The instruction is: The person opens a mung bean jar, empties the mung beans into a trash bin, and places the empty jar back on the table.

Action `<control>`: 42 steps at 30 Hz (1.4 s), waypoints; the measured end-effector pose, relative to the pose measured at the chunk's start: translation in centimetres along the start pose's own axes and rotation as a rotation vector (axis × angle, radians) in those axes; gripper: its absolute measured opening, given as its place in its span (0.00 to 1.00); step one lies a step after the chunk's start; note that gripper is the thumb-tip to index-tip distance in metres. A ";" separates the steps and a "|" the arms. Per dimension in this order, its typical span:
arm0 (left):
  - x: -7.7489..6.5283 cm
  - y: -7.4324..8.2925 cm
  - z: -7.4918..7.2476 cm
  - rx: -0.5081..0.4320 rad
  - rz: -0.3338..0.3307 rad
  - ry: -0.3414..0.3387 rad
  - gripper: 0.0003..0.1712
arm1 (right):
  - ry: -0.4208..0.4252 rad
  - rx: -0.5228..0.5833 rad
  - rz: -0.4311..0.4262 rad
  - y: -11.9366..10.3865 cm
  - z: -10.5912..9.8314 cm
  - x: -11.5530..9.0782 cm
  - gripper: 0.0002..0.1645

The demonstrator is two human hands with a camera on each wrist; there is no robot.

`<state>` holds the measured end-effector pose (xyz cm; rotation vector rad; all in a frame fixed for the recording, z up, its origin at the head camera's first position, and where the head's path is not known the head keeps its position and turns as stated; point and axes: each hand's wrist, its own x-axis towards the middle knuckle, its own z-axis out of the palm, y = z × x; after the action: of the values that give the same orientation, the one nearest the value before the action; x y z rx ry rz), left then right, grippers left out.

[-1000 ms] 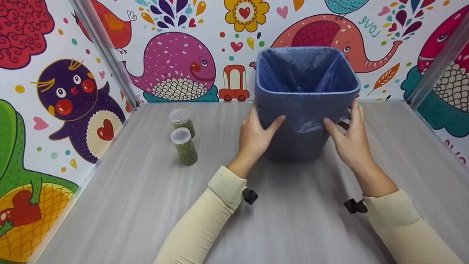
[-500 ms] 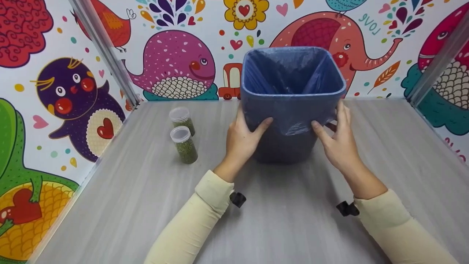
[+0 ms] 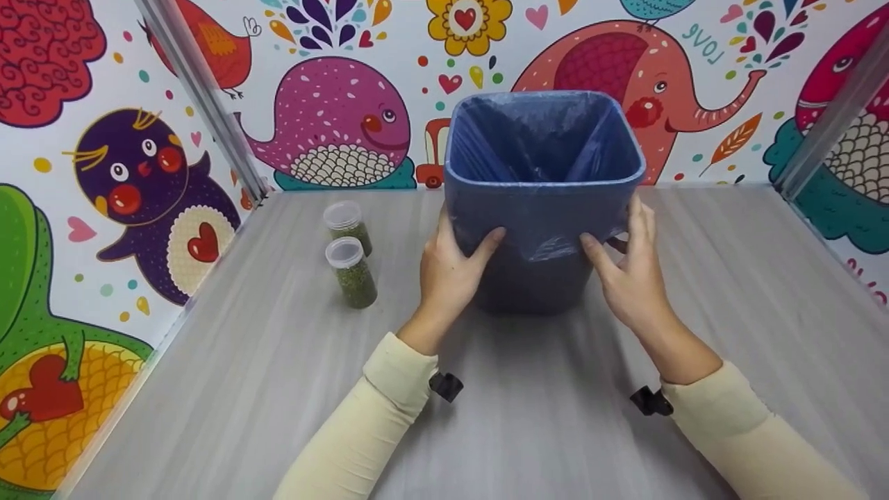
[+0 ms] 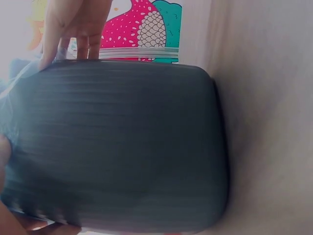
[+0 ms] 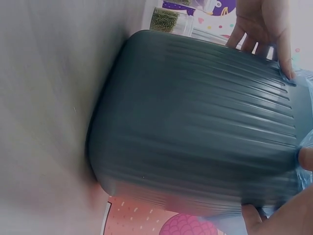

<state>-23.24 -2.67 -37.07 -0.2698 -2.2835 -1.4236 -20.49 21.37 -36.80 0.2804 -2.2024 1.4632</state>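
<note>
A dark grey-blue trash can [image 3: 535, 285] stands upright, with a translucent blue bag [image 3: 555, 246] lining it and folded over its rim. My left hand [image 3: 451, 271] grips its left side below the rim, thumb along the front and fingers mostly hidden behind the side wall. On the opposite side my right hand [image 3: 635, 278] holds it in the same way, thumb pressing the folded bag edge. Both wrist views show the ribbed trash can wall [image 4: 122, 142] close up, its base right at the tabletop. The bottom of the bag's inside is in shadow.
Two clear jars with lids and green granules, a front jar [image 3: 357, 283] and a rear jar [image 3: 358, 239], stand left of the trash can on the grey table [image 3: 243, 389]. Cartoon-printed walls [image 3: 333, 118] border the table behind and at both sides.
Both hands have shifted the trash can to the left and slightly toward me, closer to the jars. The jars stay where they were, and the grip looks the same.
</note>
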 end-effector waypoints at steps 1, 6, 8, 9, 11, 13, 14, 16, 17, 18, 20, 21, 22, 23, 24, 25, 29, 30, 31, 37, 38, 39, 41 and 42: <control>0.0 0.0 -0.1 -0.003 -0.002 0.004 0.54 | 0.000 0.000 -0.002 0.0 0.1 0.0 0.53; -0.3 -0.1 -0.3 0.011 -0.037 0.004 0.54 | -0.008 0.019 0.012 0.0 0.5 -0.1 0.52; -0.4 0.1 -0.3 0.021 -0.056 0.005 0.54 | -0.012 0.024 0.017 0.0 0.5 -0.1 0.52; -0.4 0.2 -0.3 0.025 -0.062 0.006 0.54 | -0.015 0.026 0.018 -0.1 0.5 -0.1 0.52; -0.5 0.3 -0.3 0.026 -0.071 0.008 0.54 | -0.020 0.019 0.019 -0.1 0.4 -0.1 0.53; -0.6 0.4 -0.2 0.028 -0.070 0.014 0.55 | -0.022 0.009 0.019 -0.1 0.3 -0.1 0.53; -0.6 0.4 -0.2 0.029 -0.067 0.018 0.55 | -0.022 0.007 0.019 0.0 0.3 0.0 0.53; -0.5 0.3 -0.3 0.034 -0.059 0.034 0.55 | -0.022 0.005 0.016 0.0 0.4 0.0 0.54; -0.5 0.3 -0.4 0.038 -0.059 0.041 0.55 | -0.023 0.008 0.013 0.0 0.5 0.0 0.54; -0.5 0.3 -0.5 0.039 -0.057 0.051 0.54 | -0.023 0.012 0.010 0.0 0.6 0.1 0.54; -0.3 0.2 -0.7 0.042 -0.059 0.064 0.54 | -0.022 0.027 0.006 -0.1 0.9 0.2 0.54; -0.3 0.2 -0.8 0.041 -0.060 0.068 0.54 | -0.023 0.033 0.005 -0.1 1.0 0.3 0.53; -0.3 0.2 -0.9 0.036 -0.063 0.069 0.54 | -0.023 0.038 0.004 -0.1 1.1 0.3 0.53; -0.2 0.2 -0.9 0.033 -0.064 0.069 0.54 | -0.022 0.042 0.005 -0.2 1.1 0.3 0.53; -0.3 0.2 -1.0 0.028 -0.061 0.071 0.54 | -0.020 0.043 0.006 -0.2 1.0 0.3 0.53; -0.3 0.3 -0.9 0.025 -0.061 0.071 0.53 | -0.018 0.043 0.007 -0.2 1.0 0.3 0.53; -0.4 0.5 -0.7 0.017 -0.059 0.081 0.53 | -0.017 0.033 0.011 -0.2 0.7 0.2 0.53; -0.4 0.6 -0.7 0.016 -0.058 0.085 0.53 | -0.016 0.031 0.011 -0.1 0.6 0.2 0.53; -0.4 0.6 -0.7 0.014 -0.058 0.087 0.53 | -0.014 0.030 0.010 -0.2 0.6 0.3 0.53; -0.5 0.4 -0.4 0.009 -0.044 0.096 0.53 | 0.006 0.009 -0.004 0.0 0.6 0.3 0.53; -0.5 0.4 -0.4 0.010 -0.041 0.097 0.53 | 0.010 0.009 -0.007 0.1 0.7 0.3 0.53; -0.5 0.3 -0.4 0.009 -0.040 0.098 0.53 | 0.014 0.011 -0.010 0.1 0.7 0.3 0.52; -0.5 0.3 -0.4 0.011 -0.042 0.096 0.54 | 0.019 0.015 -0.006 0.1 0.7 0.2 0.52; -0.5 0.3 -0.4 0.011 -0.047 0.091 0.54 | 0.022 0.020 -0.003 0.2 0.7 0.2 0.52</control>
<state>-22.61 -2.85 -36.90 -0.1463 -2.2372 -1.4162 -20.96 20.82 -37.05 0.2732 -2.1704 1.4811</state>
